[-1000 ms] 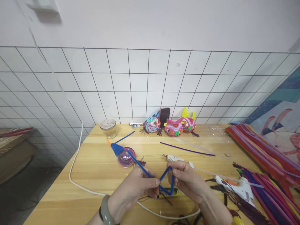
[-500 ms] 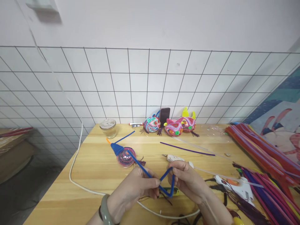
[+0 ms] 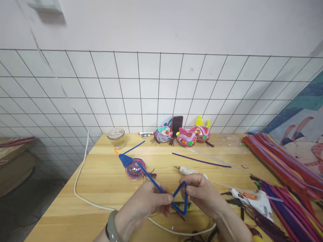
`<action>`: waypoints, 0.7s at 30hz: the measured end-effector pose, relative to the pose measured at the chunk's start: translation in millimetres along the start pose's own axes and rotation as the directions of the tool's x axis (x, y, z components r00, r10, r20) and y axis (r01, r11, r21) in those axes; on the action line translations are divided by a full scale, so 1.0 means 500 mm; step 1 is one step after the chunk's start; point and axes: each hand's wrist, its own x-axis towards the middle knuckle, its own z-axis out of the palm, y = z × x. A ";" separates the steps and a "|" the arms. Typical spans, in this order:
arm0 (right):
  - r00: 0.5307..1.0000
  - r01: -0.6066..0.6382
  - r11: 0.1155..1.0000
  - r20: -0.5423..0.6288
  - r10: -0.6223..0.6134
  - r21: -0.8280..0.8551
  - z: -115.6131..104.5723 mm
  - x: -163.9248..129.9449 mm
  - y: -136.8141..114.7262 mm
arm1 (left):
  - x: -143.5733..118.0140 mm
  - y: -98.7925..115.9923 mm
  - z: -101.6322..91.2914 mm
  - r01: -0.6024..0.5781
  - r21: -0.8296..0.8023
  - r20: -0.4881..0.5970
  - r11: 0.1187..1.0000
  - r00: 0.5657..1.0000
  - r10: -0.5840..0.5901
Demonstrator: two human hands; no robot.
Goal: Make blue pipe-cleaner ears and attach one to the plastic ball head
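A blue pipe cleaner is bent into a small triangle at one end, with a long straight tail pointing up and left. My left hand pinches it where the tail meets the triangle. At the triangle's upper right corner, my right hand grips it between thumb and fingers. Beyond the left hand lies a round pink and purple piece with a clear shiny dome. Touching it is a blue pipe-cleaner cone with an orange tip.
Pipe-cleaner animal heads and a phone stand by the wall. A glass jar is at back left. Pipe-cleaner bundles and a white glue gun lie right. Another glue gun sits behind my right hand. A white cable crosses the table.
The triangle's lower corner has shifted slightly downward and the loop looks a little wider. Both hands keep their hold in nearly the same place.
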 end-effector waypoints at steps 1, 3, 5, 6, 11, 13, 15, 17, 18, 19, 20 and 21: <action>1.000 0.008 1.000 -0.006 -0.008 -0.009 0.001 0.000 0.000 | -0.001 0.001 0.001 0.006 0.002 0.004 1.000 1.000 -0.006; 1.000 0.020 1.000 -0.018 -0.021 -0.021 0.001 -0.002 0.000 | -0.001 0.001 0.002 0.005 0.002 0.004 1.000 1.000 -0.005; 0.999 0.026 0.999 -0.027 -0.027 -0.023 0.001 -0.003 0.000 | -0.002 0.001 0.002 0.000 -0.007 0.004 1.000 1.000 0.000; 0.999 0.026 0.999 -0.029 -0.027 -0.024 0.001 -0.004 0.000 | -0.002 0.001 0.003 0.000 -0.013 0.005 1.000 1.000 0.000; 0.999 0.047 0.999 -0.023 -0.047 -0.017 0.000 -0.004 0.004 | 0.000 0.000 -0.002 0.016 -0.013 0.017 1.000 1.000 -0.016; 0.998 0.061 0.998 -0.026 -0.061 -0.009 0.000 -0.002 0.007 | 0.001 0.001 -0.005 0.024 -0.009 0.033 1.000 0.999 -0.023; 0.997 0.069 0.998 -0.029 -0.069 -0.002 0.000 -0.001 0.010 | 0.002 0.000 -0.008 0.029 -0.007 0.046 1.000 0.999 -0.028; 0.997 0.074 0.997 -0.035 -0.074 0.007 0.000 -0.001 0.011 | 0.002 -0.001 -0.008 0.035 -0.007 0.053 0.999 0.998 -0.034; 0.997 0.075 0.997 -0.035 -0.075 0.013 0.000 -0.002 0.011 | 0.002 -0.002 -0.007 0.027 -0.015 0.042 1.000 0.999 -0.027; 0.997 0.075 0.997 -0.031 -0.075 0.019 0.000 -0.003 0.011 | 0.001 -0.002 -0.006 0.017 -0.024 0.030 1.000 0.999 -0.017; 0.997 0.073 0.997 -0.018 -0.073 0.023 0.000 -0.003 0.009 | 0.001 -0.003 -0.005 0.008 -0.030 0.018 1.000 1.000 -0.008; 0.998 0.070 0.997 0.001 -0.070 0.023 0.000 -0.004 0.007 | 0.000 -0.003 -0.003 0.000 -0.032 0.008 0.999 1.000 0.000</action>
